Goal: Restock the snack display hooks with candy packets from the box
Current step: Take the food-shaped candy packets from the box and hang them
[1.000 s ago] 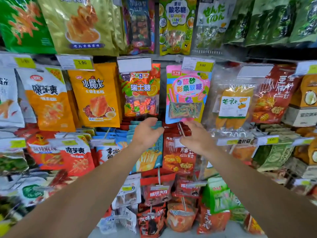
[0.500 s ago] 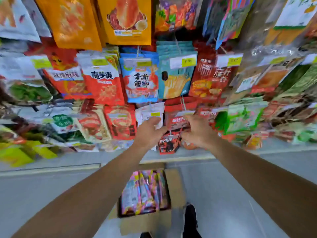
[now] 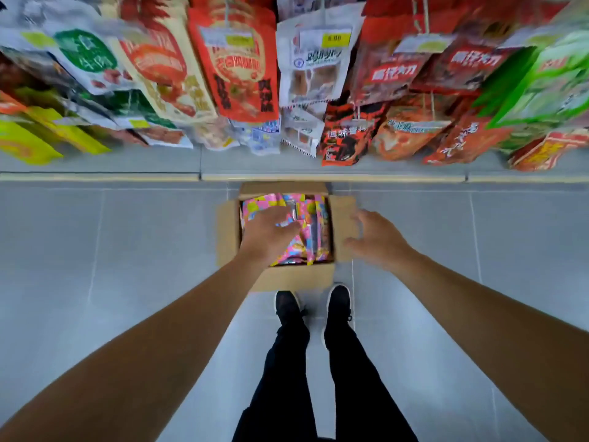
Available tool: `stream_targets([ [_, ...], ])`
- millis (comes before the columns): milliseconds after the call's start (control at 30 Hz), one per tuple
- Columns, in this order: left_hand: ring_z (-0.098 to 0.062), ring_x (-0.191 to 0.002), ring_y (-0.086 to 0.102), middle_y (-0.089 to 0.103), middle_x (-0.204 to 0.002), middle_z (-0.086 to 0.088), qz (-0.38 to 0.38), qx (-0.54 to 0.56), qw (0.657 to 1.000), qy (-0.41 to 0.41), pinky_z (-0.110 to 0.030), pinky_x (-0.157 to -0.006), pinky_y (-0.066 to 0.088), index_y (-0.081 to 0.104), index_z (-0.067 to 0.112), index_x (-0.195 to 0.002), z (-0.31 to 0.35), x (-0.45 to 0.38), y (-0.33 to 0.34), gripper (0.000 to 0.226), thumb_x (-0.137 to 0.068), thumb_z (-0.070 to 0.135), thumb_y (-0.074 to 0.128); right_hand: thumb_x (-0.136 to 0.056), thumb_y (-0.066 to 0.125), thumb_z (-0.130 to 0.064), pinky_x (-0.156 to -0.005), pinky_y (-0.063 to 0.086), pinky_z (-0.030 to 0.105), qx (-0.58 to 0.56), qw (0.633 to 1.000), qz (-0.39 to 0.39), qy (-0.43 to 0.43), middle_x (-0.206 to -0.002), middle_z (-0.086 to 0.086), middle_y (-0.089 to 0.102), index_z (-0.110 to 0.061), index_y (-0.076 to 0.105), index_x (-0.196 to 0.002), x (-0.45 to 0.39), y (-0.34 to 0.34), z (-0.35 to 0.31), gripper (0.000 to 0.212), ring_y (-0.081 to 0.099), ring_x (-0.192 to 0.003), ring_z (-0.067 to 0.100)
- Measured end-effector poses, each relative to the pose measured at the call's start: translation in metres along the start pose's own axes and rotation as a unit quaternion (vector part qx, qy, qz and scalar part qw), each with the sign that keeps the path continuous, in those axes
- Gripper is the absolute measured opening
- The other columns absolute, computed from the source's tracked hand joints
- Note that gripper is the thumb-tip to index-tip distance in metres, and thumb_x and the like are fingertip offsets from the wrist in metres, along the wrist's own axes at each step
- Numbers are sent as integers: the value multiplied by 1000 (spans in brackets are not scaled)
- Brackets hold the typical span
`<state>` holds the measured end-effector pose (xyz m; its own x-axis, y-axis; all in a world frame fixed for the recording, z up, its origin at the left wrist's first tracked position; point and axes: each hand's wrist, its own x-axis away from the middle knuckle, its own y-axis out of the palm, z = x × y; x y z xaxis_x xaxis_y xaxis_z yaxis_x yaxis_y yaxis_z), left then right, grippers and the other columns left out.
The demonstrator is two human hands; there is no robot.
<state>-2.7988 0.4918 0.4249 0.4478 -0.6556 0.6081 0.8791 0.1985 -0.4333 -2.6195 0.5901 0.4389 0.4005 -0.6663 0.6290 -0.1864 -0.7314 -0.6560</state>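
An open cardboard box (image 3: 228,231) stands on the floor just below the snack display. Pink and yellow candy packets (image 3: 314,218) stand packed inside it. My left hand (image 3: 269,236) reaches down into the box, fingers spread and relaxed over the packets, and no grip on a packet shows. My right hand (image 3: 376,239) hovers open over the box's right flap, blurred by motion, holding nothing. The hooks with hanging snack bags (image 3: 237,65) fill the top of the view.
Rows of red, white, green and yellow snack bags hang above a grey base ledge (image 3: 95,170). Grey floor tiles (image 3: 127,250) spread on both sides of the box. My black shoes (image 3: 288,307) stand right behind the box.
My view has tilted from the upper hooks down to the floor. Both hands have dropped from the hanging bags to the box, the left one into the packets.
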Motion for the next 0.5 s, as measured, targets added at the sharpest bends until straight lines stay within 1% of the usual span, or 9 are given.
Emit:
stream_targets([
  [67, -17, -116, 61, 66, -124, -2, 0, 14, 999, -28, -32, -104, 43, 65, 15, -122, -23, -14, 15, 37, -86, 22, 69, -89, 63, -19, -97, 46, 37, -1, 1000, -24, 16, -134, 17, 56, -4, 52, -133, -17, 24, 17, 48, 53, -122, 33],
  [167, -18, -108, 64, 69, -117, -3, -11, 32, 997, -70, -30, -96, 48, 65, 18, -120, -58, -38, 38, 35, -85, 24, 69, -86, 65, -22, -94, 46, 33, 0, 998, -51, 47, -136, 13, 55, -8, 51, -133, -46, 62, 40, 51, 54, -120, 31],
  [233, -18, -106, 64, 69, -116, -2, -17, 43, 994, -97, -26, -88, 48, 65, 19, -120, -83, -55, 55, 36, -85, 25, 68, -87, 65, -20, -92, 47, 34, 1, 996, -69, 54, -133, 12, 56, -8, 53, -131, -66, 88, 53, 48, 55, -119, 30],
  [300, -16, -103, 64, 69, -116, -1, -25, 47, 992, -117, -19, -76, 44, 64, 18, -122, -108, -73, 74, 37, -86, 26, 68, -88, 64, -21, -90, 48, 35, -3, 994, -94, 61, -131, 11, 57, -8, 52, -132, -91, 116, 67, 48, 55, -117, 30],
  [367, -11, -96, 61, 68, -114, 2, -29, 52, 989, -135, -13, -64, 42, 64, 19, -123, -129, -90, 90, 38, -86, 28, 67, -88, 63, -20, -80, 43, 30, -2, 992, -108, 71, -118, 9, 57, -9, 52, -130, -114, 141, 81, 44, 55, -109, 29],
  [400, -10, -93, 60, 68, -114, 3, -30, 58, 987, -146, -12, -61, 42, 64, 19, -123, -143, -101, 100, 37, -87, 28, 66, -88, 63, -19, -76, 41, 29, -6, 990, -116, 75, -111, 7, 56, -9, 53, -127, -127, 156, 88, 41, 55, -105, 28],
  [433, -10, -94, 59, 68, -115, 4, -28, 60, 986, -155, -12, -60, 42, 63, 20, -124, -155, -109, 108, 37, -88, 28, 65, -88, 62, -18, -76, 41, 29, -15, 989, -120, 83, -109, 5, 55, -9, 54, -125, -139, 170, 96, 39, 56, -106, 27],
  [500, -10, -96, 58, 66, -118, 5, -24, 59, 984, -169, -11, -62, 42, 62, 21, -126, -180, -129, 123, 39, -88, 28, 65, -87, 62, -18, -85, 45, 32, -42, 985, -128, 107, -115, 5, 59, -11, 55, -123, -166, 199, 112, 38, 56, -111, 26],
])
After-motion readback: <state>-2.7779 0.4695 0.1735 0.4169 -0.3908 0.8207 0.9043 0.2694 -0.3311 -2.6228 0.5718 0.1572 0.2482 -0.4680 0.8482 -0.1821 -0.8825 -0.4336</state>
